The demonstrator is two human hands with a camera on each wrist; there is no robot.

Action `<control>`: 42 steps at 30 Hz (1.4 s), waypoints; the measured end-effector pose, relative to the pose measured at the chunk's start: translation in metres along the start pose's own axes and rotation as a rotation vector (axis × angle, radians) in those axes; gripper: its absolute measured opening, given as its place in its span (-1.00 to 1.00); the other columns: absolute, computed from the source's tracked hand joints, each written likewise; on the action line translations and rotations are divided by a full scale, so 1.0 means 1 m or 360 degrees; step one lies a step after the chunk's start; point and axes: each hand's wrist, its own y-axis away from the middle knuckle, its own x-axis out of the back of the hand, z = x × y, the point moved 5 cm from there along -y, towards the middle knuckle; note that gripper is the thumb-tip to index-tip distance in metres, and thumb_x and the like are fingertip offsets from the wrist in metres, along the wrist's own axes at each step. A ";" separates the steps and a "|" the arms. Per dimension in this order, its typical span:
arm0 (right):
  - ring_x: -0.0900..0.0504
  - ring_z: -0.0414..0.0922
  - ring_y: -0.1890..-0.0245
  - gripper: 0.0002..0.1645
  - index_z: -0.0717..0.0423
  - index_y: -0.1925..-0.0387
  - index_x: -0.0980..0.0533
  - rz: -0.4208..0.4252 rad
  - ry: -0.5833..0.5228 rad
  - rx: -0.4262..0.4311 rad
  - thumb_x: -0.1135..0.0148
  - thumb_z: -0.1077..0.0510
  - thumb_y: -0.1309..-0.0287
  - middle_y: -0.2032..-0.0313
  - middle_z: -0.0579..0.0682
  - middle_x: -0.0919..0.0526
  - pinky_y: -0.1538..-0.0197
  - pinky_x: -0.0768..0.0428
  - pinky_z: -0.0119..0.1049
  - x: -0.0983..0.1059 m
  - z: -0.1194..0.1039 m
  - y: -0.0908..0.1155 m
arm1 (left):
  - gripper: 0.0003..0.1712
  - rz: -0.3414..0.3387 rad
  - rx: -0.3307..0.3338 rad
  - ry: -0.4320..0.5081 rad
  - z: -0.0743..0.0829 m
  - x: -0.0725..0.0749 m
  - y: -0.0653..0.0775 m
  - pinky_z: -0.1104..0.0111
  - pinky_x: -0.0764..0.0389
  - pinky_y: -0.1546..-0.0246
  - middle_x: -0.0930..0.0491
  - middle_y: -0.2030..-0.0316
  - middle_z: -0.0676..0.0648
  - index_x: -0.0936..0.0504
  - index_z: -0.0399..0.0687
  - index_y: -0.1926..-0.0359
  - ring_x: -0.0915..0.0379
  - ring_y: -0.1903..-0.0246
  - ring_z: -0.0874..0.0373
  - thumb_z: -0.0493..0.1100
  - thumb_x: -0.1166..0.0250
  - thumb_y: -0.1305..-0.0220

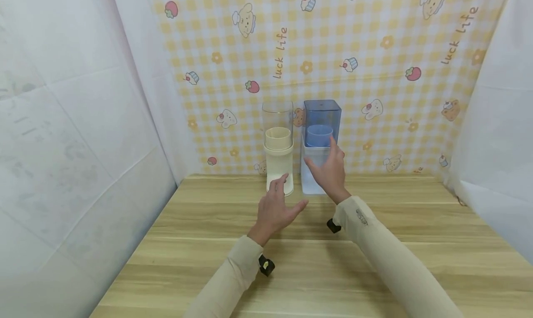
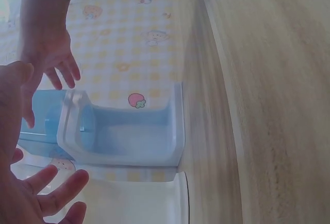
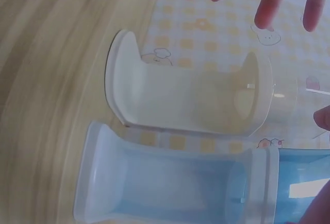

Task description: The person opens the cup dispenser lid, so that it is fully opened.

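Two upright dispensers stand side by side at the back of the table. The left one is a cream dispenser (image 1: 279, 163) under a clear cover (image 1: 270, 116); the right one is a pale blue dispenser (image 1: 309, 181) with a see-through blue cover (image 1: 321, 109). Each has an open-fronted lower part, plain in the right wrist view. My right hand (image 1: 331, 172), thumb and fingers spread, overlaps the front of the blue dispenser in the head view. Lower down, my left hand (image 1: 275, 210) hovers before the cream dispenser with its fingers apart, holding nothing.
A wooden table (image 1: 187, 244) runs up to a yellow checked cloth (image 1: 208, 105) with printed cartoons, just behind the dispensers. White sheeting (image 1: 83, 137) hangs along the left side, and another white sheet (image 1: 495, 142) hangs at the right.
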 end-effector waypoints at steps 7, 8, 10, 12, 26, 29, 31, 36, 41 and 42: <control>-0.22 0.27 -0.32 0.27 -0.03 -0.57 0.09 0.0109 0.0023 -0.0067 -0.45 -0.19 -0.02 -0.41 0.30 -0.13 -0.07 -0.43 0.30 -0.003 -0.007 -0.012 | 0.01 0.0006 0.0033 0.0053 -0.001 -0.001 0.001 0.24 -0.53 0.46 -0.45 -0.17 -0.11 -0.21 0.01 -0.46 -0.56 0.33 -0.01 0.40 -0.29 -0.14; -0.23 0.29 -0.30 0.29 -0.01 -0.57 0.10 0.0128 0.0034 -0.0064 -0.47 -0.19 0.00 -0.40 0.31 -0.13 -0.07 -0.43 0.29 -0.004 -0.008 -0.015 | 0.01 0.0001 0.0040 0.0056 -0.001 -0.001 0.001 0.23 -0.54 0.44 -0.45 -0.18 -0.10 -0.20 0.02 -0.46 -0.56 0.31 -0.01 0.40 -0.28 -0.14; -0.24 0.30 -0.28 0.31 0.01 -0.57 0.12 0.0158 0.0046 -0.0062 -0.48 -0.19 0.00 -0.41 0.31 -0.11 -0.10 -0.41 0.27 -0.004 -0.010 -0.019 | 0.01 -0.0012 0.0055 0.0077 -0.002 -0.002 0.001 0.21 -0.55 0.41 -0.45 -0.19 -0.10 -0.20 0.03 -0.46 -0.56 0.29 0.00 0.40 -0.28 -0.14; -0.24 0.30 -0.28 0.32 0.03 -0.57 0.14 0.0181 0.0052 -0.0053 -0.48 -0.20 -0.01 -0.41 0.31 -0.11 -0.13 -0.38 0.26 -0.005 -0.013 -0.024 | 0.01 -0.0037 0.0070 0.0092 -0.003 -0.003 0.001 0.22 -0.55 0.40 -0.44 -0.20 -0.08 -0.18 0.03 -0.47 -0.56 0.28 0.04 0.42 -0.26 -0.15; -0.12 0.36 -0.35 0.43 -0.16 -0.58 0.35 0.0177 0.0169 -0.0097 -0.46 -0.24 -0.01 -0.47 0.34 0.10 -0.22 -0.30 0.30 -0.009 -0.014 -0.054 | 0.02 -0.0090 0.0139 0.0202 -0.008 0.000 0.004 0.26 -0.54 0.39 -0.41 -0.23 -0.05 -0.15 0.05 -0.48 -0.60 0.18 0.08 0.39 -0.28 -0.16; -0.13 0.40 -0.32 0.47 -0.18 -0.57 0.43 0.0156 0.0234 -0.0076 -0.46 -0.24 -0.01 -0.48 0.35 0.14 -0.15 -0.35 0.33 -0.011 -0.014 -0.059 | 0.03 -0.0101 0.0184 0.0213 -0.011 0.000 0.007 0.23 -0.55 0.34 -0.41 -0.24 -0.01 -0.14 0.09 -0.48 -0.60 0.18 0.14 0.43 -0.26 -0.14; -0.17 0.41 -0.29 0.48 -0.23 -0.55 0.47 0.0143 0.0239 -0.0105 -0.45 -0.27 -0.01 -0.47 0.35 0.15 -0.08 -0.40 0.34 -0.012 -0.013 -0.062 | 0.04 -0.0099 0.0198 0.0220 -0.013 0.000 0.008 0.21 -0.56 0.32 -0.41 -0.24 -0.01 -0.14 0.10 -0.48 -0.59 0.17 0.16 0.47 -0.24 -0.13; -0.22 0.39 -0.27 0.50 -0.38 -0.50 0.58 0.0136 0.0214 -0.0209 -0.42 -0.32 -0.01 -0.49 0.30 0.16 0.00 -0.43 0.36 -0.017 -0.009 -0.066 | 0.04 -0.0110 0.0199 0.0236 -0.016 0.000 0.007 0.20 -0.56 0.30 -0.40 -0.25 0.00 -0.12 0.10 -0.48 -0.59 0.17 0.16 0.47 -0.22 -0.15; -0.22 0.41 -0.28 0.57 -0.32 -0.52 0.57 0.0187 0.0147 -0.0190 -0.48 -0.29 0.05 -0.47 0.34 0.12 -0.11 -0.36 0.35 -0.022 -0.009 -0.066 | 0.03 -0.0123 0.0207 0.0258 -0.013 0.001 0.005 0.19 -0.56 0.29 -0.40 -0.25 0.00 -0.12 0.09 -0.49 -0.58 0.16 0.15 0.45 -0.23 -0.14; -0.22 0.41 -0.28 0.58 -0.31 -0.52 0.57 0.0200 0.0135 -0.0185 -0.49 -0.31 0.06 -0.46 0.35 0.11 -0.14 -0.35 0.33 -0.022 -0.009 -0.066 | 0.03 -0.0121 0.0203 0.0261 -0.013 0.002 0.005 0.19 -0.55 0.30 -0.40 -0.25 0.00 -0.12 0.09 -0.49 -0.58 0.16 0.14 0.44 -0.23 -0.14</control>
